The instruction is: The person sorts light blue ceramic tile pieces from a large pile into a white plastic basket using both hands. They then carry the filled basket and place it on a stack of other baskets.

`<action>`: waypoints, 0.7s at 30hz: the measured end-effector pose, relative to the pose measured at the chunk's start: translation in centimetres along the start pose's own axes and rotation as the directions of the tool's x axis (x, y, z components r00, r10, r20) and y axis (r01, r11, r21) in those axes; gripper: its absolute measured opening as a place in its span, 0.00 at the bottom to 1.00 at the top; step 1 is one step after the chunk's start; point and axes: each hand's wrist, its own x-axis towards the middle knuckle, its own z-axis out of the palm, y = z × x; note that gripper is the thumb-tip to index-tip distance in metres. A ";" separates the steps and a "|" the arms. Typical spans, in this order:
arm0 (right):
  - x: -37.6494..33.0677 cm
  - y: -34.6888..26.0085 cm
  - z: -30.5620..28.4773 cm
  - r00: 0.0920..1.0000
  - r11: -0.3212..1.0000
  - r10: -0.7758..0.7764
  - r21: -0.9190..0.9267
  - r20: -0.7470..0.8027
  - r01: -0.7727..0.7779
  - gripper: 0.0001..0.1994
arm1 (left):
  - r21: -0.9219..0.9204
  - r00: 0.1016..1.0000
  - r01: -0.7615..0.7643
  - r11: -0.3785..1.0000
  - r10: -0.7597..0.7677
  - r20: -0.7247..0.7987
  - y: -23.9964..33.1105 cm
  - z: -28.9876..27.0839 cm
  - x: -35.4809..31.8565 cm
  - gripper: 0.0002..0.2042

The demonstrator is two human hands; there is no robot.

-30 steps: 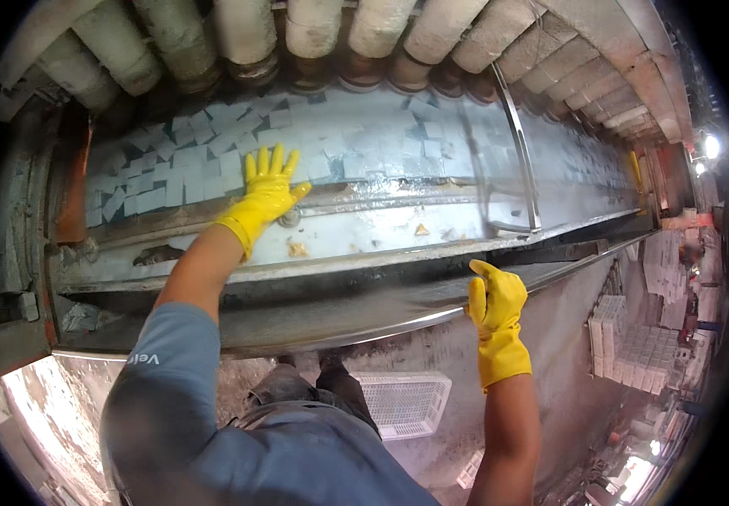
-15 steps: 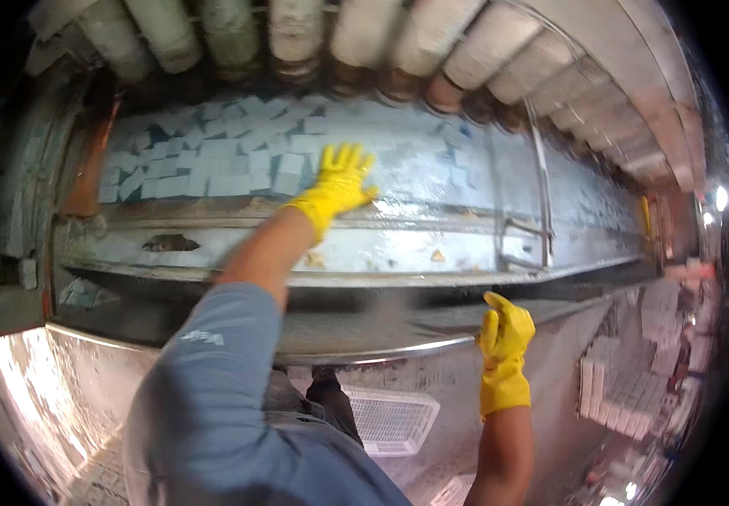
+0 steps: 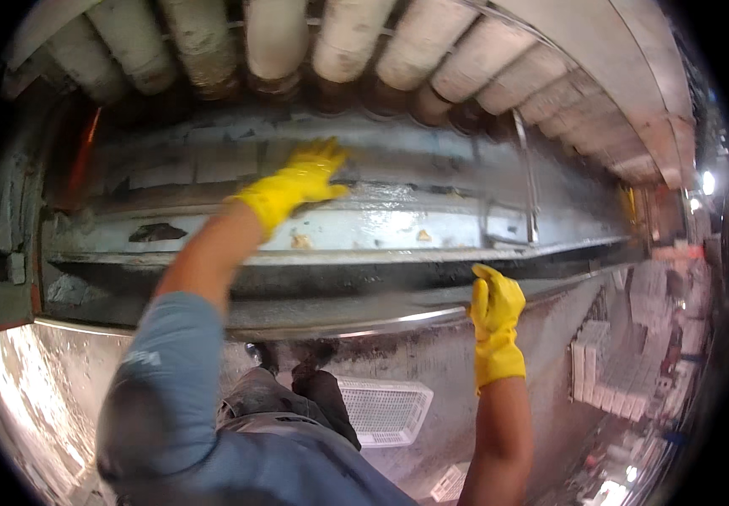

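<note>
My left hand (image 3: 301,181), in a yellow rubber glove, reaches over the long wet surface (image 3: 407,152) with its fingers spread and nothing in its grasp. Pale flat rectangular pieces (image 3: 217,162) lie left of it, now smeared by motion blur. I cannot tell whether the hand touches the surface. My right hand (image 3: 498,322), also in a yellow glove, is curled in front of the metal front edge (image 3: 428,315). Its thumb and forefinger are close together; whether anything lies inside the curled fingers is hidden.
Thick pale cylinders (image 3: 276,42) line the far side above the surface. A metal bar (image 3: 526,181) stands toward the right. A wet ledge (image 3: 381,223) runs along the front. Below are a white crate (image 3: 390,409) on the floor and stacked pale blocks (image 3: 613,371) at right.
The left hand has shifted left, still spread. The pale pieces, sharp before, are now blurred into streaks. The right hand keeps its curled shape, and the whole view has tilted slightly.
</note>
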 end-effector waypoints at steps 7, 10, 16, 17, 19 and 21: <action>0.1 -0.3 -0.3 0.998 0.998 0.054 0.033 -0.046 -0.052 0.10 | -0.010 0.979 0.062 0.998 -0.059 0.193 -2.6 -9.9 -20.1 0.41; 0.0 -0.2 0.3 0.998 0.999 -0.005 -0.032 -0.070 0.002 0.09 | -0.148 0.974 0.224 0.963 -0.221 0.040 -1.7 -12.6 -31.5 0.36; -0.5 1.2 1.0 0.991 0.999 -0.041 -0.017 -0.131 0.039 0.13 | -0.334 0.590 0.619 0.711 -0.702 -0.399 -9.4 -10.3 -48.3 0.29; -0.3 0.9 1.5 0.991 0.999 -0.029 -0.021 -0.128 0.027 0.14 | -0.269 0.528 0.619 0.738 -0.644 -0.553 -13.6 -8.8 -51.0 0.29; -0.4 1.1 1.4 0.995 0.999 0.011 -0.033 -0.096 -0.015 0.15 | -0.282 0.530 0.629 0.724 -0.665 -0.526 -14.7 -8.1 -51.1 0.28; -0.3 1.0 1.6 0.996 0.998 -0.027 -0.060 -0.085 0.022 0.17 | -0.212 0.538 0.696 0.686 -0.693 -0.480 -15.1 -8.5 -51.3 0.28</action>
